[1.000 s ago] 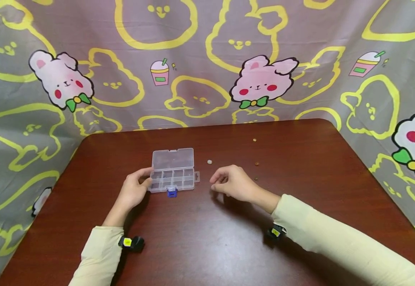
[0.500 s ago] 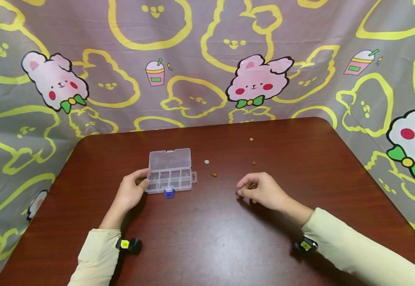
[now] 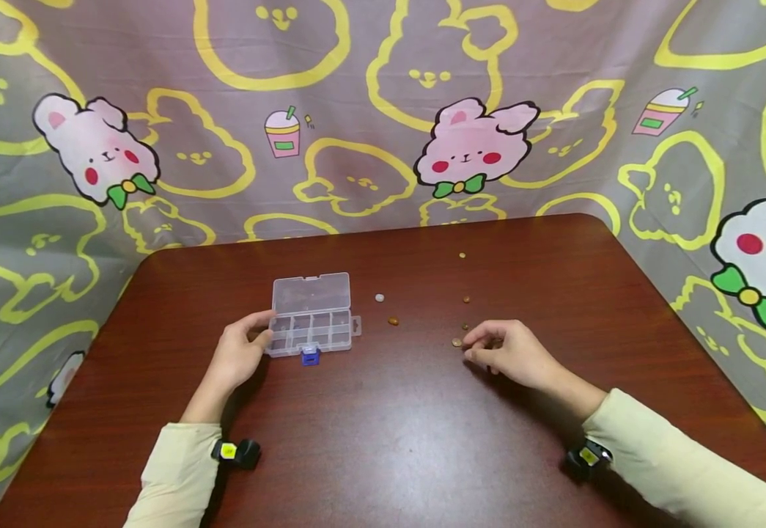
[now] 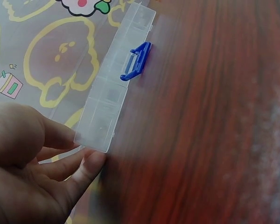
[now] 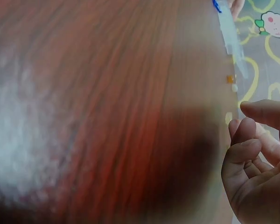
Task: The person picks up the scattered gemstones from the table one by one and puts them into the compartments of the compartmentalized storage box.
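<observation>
My left hand (image 3: 240,352) grips the left end of a clear plastic compartment box (image 3: 339,339), thumb at the near corner and fingers at the back. The box's lid (image 3: 311,293) is swung back, and a blue latch (image 3: 310,357) hangs at its front. In the left wrist view, thumb and fingers meet the box end. My right hand (image 3: 511,353) hovers low over the table, fingers loosely bent, thumb apart from the forefinger, holding nothing. A pale, pebble-like piece (image 3: 457,342) lies right at its fingertips. Just behind sits a dark greenish piece (image 3: 465,326).
An amber piece (image 3: 393,320) and a white piece (image 3: 379,298) lie right of the box. Farther right are an orange-brown piece (image 3: 466,299) and a small yellowish one (image 3: 462,255) toward the back. A patterned curtain (image 3: 356,183) hangs behind the table (image 3: 383,440).
My right hand has moved right, away from the box side, uncovering the amber piece and then the pale piece. The left hand stays on the box. The head view has shifted slightly.
</observation>
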Motion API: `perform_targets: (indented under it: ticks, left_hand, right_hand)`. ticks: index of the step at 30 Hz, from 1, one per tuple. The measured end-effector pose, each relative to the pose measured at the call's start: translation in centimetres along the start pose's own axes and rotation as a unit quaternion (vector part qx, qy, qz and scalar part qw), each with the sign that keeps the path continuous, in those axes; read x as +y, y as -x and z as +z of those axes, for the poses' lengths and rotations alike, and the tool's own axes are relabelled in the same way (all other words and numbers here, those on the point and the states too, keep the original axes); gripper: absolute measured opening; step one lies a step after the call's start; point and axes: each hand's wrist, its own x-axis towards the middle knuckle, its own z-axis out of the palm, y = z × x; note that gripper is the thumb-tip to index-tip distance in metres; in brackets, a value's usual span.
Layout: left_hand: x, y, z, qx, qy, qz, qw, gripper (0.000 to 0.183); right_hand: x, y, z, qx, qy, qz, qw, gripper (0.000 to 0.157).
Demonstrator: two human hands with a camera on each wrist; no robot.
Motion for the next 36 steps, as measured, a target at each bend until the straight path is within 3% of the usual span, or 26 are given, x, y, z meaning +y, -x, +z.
perform_targets:
  ticks: [7, 22, 36]
  left_hand:
    - [0.0, 0.0, 0.0, 0.001, 0.004, -0.006, 1.0, 0.036]
    - [-0.1, 0.2, 0.0, -0.004, 0.01, -0.004, 0.9999, 0.037]
    - [0.3, 0.1, 0.0, -0.004, 0.008, -0.005, 0.9999, 0.036]
  right_hand:
    - [0.5, -0.9, 0.1, 0.007, 0.015, 0.002, 1.0, 0.012]
    - [-0.2, -2.1, 1.2, 0.012, 0.046, 0.049, 0.998, 0.01]
    - [0.0, -2.4, 1.4, 0.017, 0.062, 0.031, 0.997, 0.009]
